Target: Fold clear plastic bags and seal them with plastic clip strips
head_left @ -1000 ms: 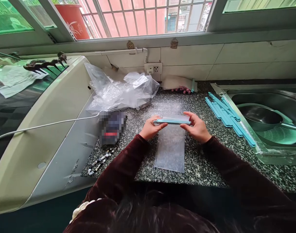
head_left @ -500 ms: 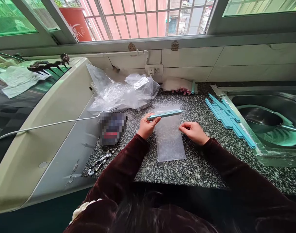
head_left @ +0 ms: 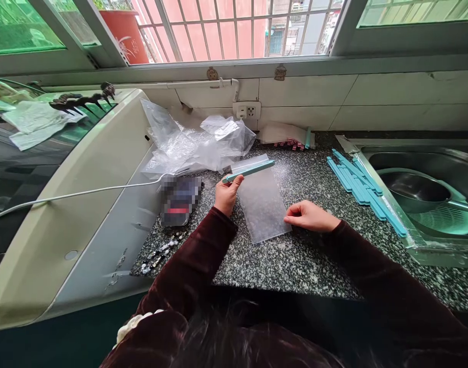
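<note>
My left hand (head_left: 226,196) grips one end of a teal bag sealing clip (head_left: 252,170), thumb on top. The clip lies across the upper part of a frosted, see-through plastic bag (head_left: 260,204), with a short strip of the bag showing beyond it. The bag looks flat and hangs tilted over the counter, its lower end toward me. My right hand (head_left: 308,216) is closed in a pinch at the bag's right edge, near the lower corner; the fingertips partly hide the contact.
Several teal clips (head_left: 358,186) lie beside the sink (head_left: 429,250). Crumpled clear plastic (head_left: 195,148) lies at the back left, near a blurred phone-like object (head_left: 180,202). By the wall rests a bag with pink pieces (head_left: 285,135). A white cable (head_left: 84,194) crosses the left appliance.
The clip and bag have shifted left and turned, the bag's lower end swinging right. My right hand has moved slightly down, to near the bag's lower corner.
</note>
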Motion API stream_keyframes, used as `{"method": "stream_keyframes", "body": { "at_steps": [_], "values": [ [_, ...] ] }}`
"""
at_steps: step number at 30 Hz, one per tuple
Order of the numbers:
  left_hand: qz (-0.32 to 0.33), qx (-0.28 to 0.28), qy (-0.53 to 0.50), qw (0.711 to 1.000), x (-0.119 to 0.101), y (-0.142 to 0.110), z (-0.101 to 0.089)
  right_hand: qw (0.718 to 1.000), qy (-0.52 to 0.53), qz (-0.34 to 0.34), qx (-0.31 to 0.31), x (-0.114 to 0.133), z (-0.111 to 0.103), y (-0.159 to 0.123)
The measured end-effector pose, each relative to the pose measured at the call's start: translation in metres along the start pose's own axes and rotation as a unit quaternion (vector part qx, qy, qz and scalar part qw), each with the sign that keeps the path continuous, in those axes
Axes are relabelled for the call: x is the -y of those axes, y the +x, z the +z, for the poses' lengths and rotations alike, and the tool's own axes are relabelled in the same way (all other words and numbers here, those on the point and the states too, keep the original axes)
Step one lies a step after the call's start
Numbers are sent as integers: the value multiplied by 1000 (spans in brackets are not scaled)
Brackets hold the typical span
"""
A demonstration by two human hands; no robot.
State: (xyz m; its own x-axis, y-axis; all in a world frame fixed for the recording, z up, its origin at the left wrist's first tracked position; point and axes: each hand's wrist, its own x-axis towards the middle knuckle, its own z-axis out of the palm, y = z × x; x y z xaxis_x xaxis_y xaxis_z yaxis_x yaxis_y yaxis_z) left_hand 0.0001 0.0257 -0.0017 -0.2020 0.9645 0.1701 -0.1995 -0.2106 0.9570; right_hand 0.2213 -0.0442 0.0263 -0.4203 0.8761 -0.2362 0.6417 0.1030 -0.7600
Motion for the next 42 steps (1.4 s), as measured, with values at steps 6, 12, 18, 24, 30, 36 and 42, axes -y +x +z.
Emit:
{"method": "stream_keyframes", "body": {
  "at_steps": [6,12,18,24,30,36,42],
  "values": [
    [-21,-28,-1,999,2,3,-1,998,-54,-12,26,0,-1,-2],
    [-34,-24,-8,999,4,2,-1,993,-112,-17,39,-1,0,-4],
    [-60,93,41,993,5,-3,-1,981,-6,-64,-181,-17,4,7],
    [-99,248,103,958,-2,-15,3,918,-107,-167,-344,-33,11,19],
    [-114,255,90,956,0,-14,4,920,-202,-173,-287,-34,20,23],
    [-131,277,62,950,-1,-16,4,905,-261,-169,-291,-34,21,22],
    [-217,322,32,921,-12,-10,-1,887,-267,-119,-357,-37,13,22]
  ]
}}
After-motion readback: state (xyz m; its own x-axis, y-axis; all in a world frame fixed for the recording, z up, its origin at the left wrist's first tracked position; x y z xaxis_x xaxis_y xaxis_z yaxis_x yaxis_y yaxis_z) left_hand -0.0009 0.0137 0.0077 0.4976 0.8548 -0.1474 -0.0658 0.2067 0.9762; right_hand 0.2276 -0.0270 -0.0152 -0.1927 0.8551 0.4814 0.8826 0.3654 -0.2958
